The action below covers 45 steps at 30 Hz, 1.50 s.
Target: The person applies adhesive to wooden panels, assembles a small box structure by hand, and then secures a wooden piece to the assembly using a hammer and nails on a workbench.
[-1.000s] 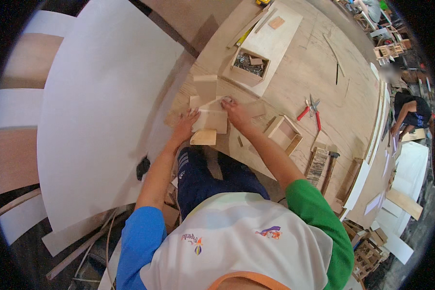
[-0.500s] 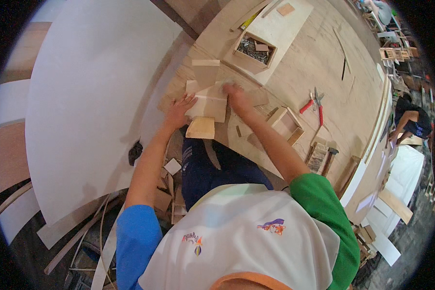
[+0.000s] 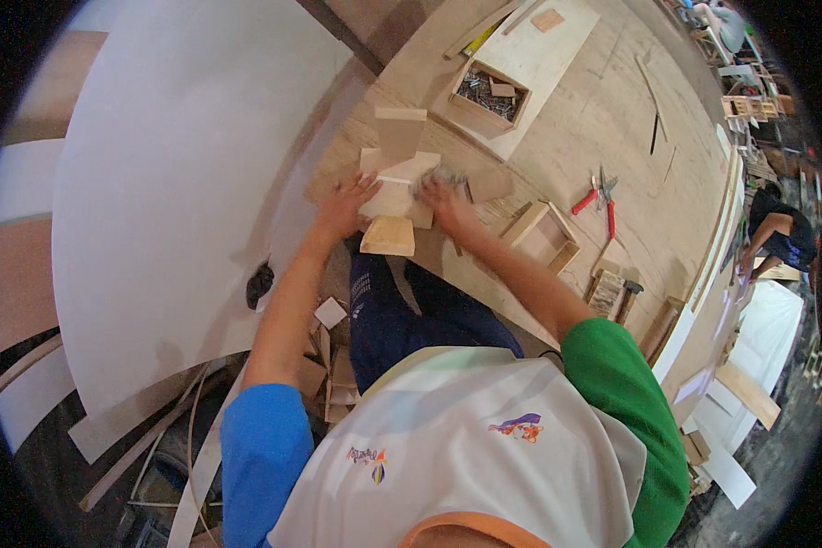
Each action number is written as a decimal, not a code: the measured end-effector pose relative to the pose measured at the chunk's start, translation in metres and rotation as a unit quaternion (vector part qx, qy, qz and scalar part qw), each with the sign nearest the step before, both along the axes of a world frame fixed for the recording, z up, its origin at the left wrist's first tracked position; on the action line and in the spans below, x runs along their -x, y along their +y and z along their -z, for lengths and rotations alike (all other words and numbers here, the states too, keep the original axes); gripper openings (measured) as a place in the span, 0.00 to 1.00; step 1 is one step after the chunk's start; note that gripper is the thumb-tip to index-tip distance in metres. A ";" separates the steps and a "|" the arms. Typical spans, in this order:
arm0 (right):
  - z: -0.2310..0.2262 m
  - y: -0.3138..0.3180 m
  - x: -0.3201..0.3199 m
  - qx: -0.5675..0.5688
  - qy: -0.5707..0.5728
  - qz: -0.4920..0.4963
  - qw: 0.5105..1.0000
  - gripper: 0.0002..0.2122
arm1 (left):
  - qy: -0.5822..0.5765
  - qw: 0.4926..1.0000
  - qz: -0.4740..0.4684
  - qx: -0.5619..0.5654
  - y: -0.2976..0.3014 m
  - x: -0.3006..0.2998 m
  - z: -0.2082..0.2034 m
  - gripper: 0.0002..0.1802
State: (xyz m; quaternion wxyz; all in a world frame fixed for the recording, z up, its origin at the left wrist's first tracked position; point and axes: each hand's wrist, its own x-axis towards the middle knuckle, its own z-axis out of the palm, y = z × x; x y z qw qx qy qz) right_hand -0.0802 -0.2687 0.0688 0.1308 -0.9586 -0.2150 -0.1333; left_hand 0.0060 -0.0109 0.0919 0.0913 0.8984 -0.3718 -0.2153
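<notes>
A light wooden piece lies at the near left corner of the workbench. It has a flat middle board (image 3: 398, 205), a far upright board (image 3: 399, 133) and a near upright block (image 3: 388, 237). My left hand (image 3: 345, 206) rests on the middle board's left side with its fingers spread. At the right edge of that board, my right hand (image 3: 448, 210) is curled and blurred by motion. A greyish smeared thing shows at its fingertips, too unclear to name.
On the workbench (image 3: 603, 119) are an open box of small metal parts (image 3: 490, 94), red-handled pliers (image 3: 603, 194), a small wooden frame box (image 3: 545, 236) and a hammer (image 3: 627, 301). A large white panel (image 3: 183, 183) stands at left. Another person (image 3: 776, 233) bends down far right.
My right hand has moved nearer to me along the board's right edge. The left hand stays in place on the board. The whole view has shifted slightly.
</notes>
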 end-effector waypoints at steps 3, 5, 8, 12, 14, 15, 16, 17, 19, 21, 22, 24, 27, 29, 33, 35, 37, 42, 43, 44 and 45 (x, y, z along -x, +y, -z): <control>-0.005 0.001 0.044 -0.023 0.422 0.004 0.906 0.22 | 0.004 1.000 -0.016 0.006 0.002 0.007 0.014 0.48; -0.021 -0.019 0.018 -0.068 0.459 0.018 0.885 0.22 | -0.014 1.000 -0.019 -0.007 0.003 0.006 0.020 0.48; -0.084 -0.024 -0.052 -0.155 0.354 0.170 0.906 0.21 | -0.008 1.000 -0.026 -0.004 0.004 0.006 0.011 0.48; 0.004 -0.011 -0.052 -0.108 0.141 0.079 0.981 0.16 | 0.003 1.000 -0.015 0.007 0.000 0.002 0.001 0.48; 0.003 0.014 0.000 -0.071 0.042 0.009 0.997 0.14 | 0.004 0.999 -0.026 0.032 0.005 0.004 0.011 0.48; 0.003 0.014 0.013 -0.048 0.172 -0.014 0.984 0.14 | 0.008 0.998 -0.030 0.047 0.005 0.008 0.014 0.48; 0.002 0.008 0.024 -0.024 0.299 -0.037 0.953 0.15 | 0.005 0.999 -0.030 0.031 0.006 0.005 0.017 0.48; 0.002 0.001 0.034 0.002 0.423 -0.062 0.904 0.15 | 0.005 0.999 -0.032 0.015 0.006 0.005 0.022 0.48; -0.010 -0.019 0.003 -0.122 0.408 0.043 0.904 0.17 | 0.004 1.000 -0.030 0.006 0.004 0.006 0.022 0.47; -0.044 -0.026 -0.037 -0.141 0.355 0.112 0.918 0.19 | 0.006 1.000 -0.025 0.016 0.005 0.005 0.013 0.47; -0.070 -0.021 -0.054 -0.098 0.313 0.130 0.936 0.19 | 0.003 1.000 -0.025 0.019 0.006 0.005 0.013 0.47; -0.065 -0.016 -0.045 -0.058 0.232 0.118 0.964 0.21 | -0.002 0.999 -0.021 0.027 0.005 0.004 0.014 0.47; 0.009 -0.004 0.019 -0.053 0.199 0.025 0.978 0.23 | 0.001 1.000 -0.016 0.027 0.005 0.003 0.016 0.47; 0.008 -0.008 0.025 -0.080 0.204 -0.003 0.976 0.24 | 0.003 0.999 -0.031 0.034 0.006 0.004 0.020 0.47; -0.006 -0.002 0.009 -0.108 0.229 0.079 0.964 0.23 | -0.019 0.998 -0.040 0.046 0.005 0.006 0.020 0.48; 0.013 0.007 0.039 -0.088 0.218 0.064 0.970 0.23 | 0.011 0.999 -0.038 0.026 0.001 0.006 0.011 0.47; 0.018 0.005 0.044 -0.085 0.237 0.059 0.966 0.22 | 0.020 0.999 -0.040 0.024 -0.001 0.003 0.007 0.47; -0.062 -0.009 -0.040 -0.226 0.307 0.163 0.910 0.19 | -0.010 0.998 -0.043 0.041 0.008 0.008 0.033 0.47; -0.054 -0.008 -0.045 -0.224 0.253 0.158 0.928 0.16 | -0.002 0.999 -0.036 0.034 0.007 0.010 0.031 0.47; -0.029 -0.007 -0.035 -0.194 0.235 0.141 0.942 0.16 | 0.001 0.999 -0.026 0.028 0.004 0.005 0.027 0.48; 0.008 -0.006 -0.018 -0.162 0.216 0.125 0.955 0.15 | 0.003 1.000 -0.017 0.023 0.002 0.000 0.021 0.48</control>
